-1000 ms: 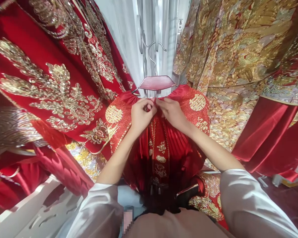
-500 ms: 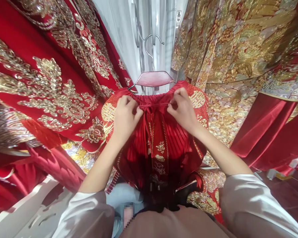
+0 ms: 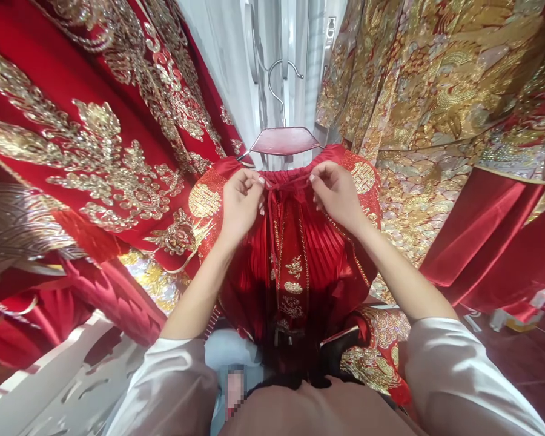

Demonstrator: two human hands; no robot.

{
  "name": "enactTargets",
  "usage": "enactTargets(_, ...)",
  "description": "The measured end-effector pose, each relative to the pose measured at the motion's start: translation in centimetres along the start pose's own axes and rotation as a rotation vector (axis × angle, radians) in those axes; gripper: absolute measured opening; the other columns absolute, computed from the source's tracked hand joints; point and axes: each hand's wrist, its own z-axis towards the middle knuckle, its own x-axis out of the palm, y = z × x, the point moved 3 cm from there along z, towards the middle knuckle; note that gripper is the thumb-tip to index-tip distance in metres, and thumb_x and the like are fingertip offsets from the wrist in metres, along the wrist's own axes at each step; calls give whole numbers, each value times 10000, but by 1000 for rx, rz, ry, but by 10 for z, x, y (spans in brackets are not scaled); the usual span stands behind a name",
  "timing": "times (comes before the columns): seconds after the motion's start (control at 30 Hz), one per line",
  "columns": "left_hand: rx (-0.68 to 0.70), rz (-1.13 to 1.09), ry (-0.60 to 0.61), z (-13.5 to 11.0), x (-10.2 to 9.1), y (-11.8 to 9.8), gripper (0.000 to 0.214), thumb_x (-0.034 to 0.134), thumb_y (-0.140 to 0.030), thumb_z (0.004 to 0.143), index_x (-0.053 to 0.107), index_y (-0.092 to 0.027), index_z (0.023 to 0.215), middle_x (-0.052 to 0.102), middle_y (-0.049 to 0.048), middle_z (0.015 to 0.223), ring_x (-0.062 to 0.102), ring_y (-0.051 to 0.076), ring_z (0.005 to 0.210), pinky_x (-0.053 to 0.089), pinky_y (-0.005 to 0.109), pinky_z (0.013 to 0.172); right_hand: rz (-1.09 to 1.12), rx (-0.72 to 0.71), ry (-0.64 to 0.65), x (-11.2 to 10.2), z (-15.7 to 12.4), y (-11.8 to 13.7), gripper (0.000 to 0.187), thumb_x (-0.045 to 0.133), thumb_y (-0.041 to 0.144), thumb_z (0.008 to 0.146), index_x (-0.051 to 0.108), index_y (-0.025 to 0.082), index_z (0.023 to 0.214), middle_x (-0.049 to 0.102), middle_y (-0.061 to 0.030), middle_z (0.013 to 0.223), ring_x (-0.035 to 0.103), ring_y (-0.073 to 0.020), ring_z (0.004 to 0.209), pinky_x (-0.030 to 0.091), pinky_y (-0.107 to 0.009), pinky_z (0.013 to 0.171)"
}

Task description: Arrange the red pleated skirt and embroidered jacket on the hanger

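Observation:
A red pleated skirt with gold embroidery hangs by its gathered waistband from a hanger with a metal hook. At the front of the waistband runs a thin red drawstring, looped at the middle. My left hand pinches one side of the drawstring between thumb and finger. On the other side, my right hand pinches it too, thumb against forefinger. A loose cord end dangles down the skirt front below the loop.
Red garments with gold sequin work hang at the left. On the right hangs a gold embroidered garment beside plain red cloth. Pale curtain-like folds stand behind the hanger. A white slotted panel is at lower left.
My left hand has moved slightly right and turned, its thumb now higher at the drawstring. The bow-like loop at the waistband has shifted up a little between my hands.

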Motion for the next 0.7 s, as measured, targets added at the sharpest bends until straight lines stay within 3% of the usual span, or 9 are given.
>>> enactTargets(0.1, 27, 33, 7, -2, -2, -3, 172, 479, -295, 873, 399, -222, 739, 378, -54, 539, 296, 67, 364, 303, 219, 372, 19, 3, -12, 0, -4, 5, 134, 539, 291, 856, 446, 221, 792, 465, 61, 528, 468, -62, 413, 336, -190, 356)
enactTargets(0.2, 20, 73, 98, -1, -7, -3, 195, 458, -316, 882, 397, -221, 723, 332, -58, 524, 266, 74, 366, 261, 231, 377, 203, 125, 45, 0, -4, 4, 151, 550, 280, 842, 438, 208, 769, 460, 64, 528, 476, -56, 415, 331, -182, 348)
enactTargets(0.37, 124, 316, 178, 4, -24, -6, 217, 524, -211, 790, 386, -196, 623, 340, -40, 549, 302, 87, 474, 253, 237, 464, 325, 199, 85, -2, -1, 0, 201, 612, 294, 806, 456, 184, 742, 480, 60, 556, 496, -38, 441, 325, -154, 345)
enactTargets(0.6, 119, 450, 252, 4, -29, -7, 130, 493, -202, 713, 420, -187, 607, 401, -32, 557, 339, 100, 512, 272, 249, 506, 576, 282, 144, 0, 4, -4, 164, 573, 210, 808, 439, 180, 718, 434, 81, 579, 276, -1, 391, 193, -141, 339)
enactTargets(0.7, 124, 508, 267, 2, -28, -9, 149, 483, -208, 714, 407, -193, 586, 396, -33, 537, 337, 104, 497, 280, 261, 508, 480, 277, 223, -1, 6, -4, 153, 516, 213, 811, 427, 186, 690, 400, 85, 561, 191, -14, 383, 159, -163, 346)
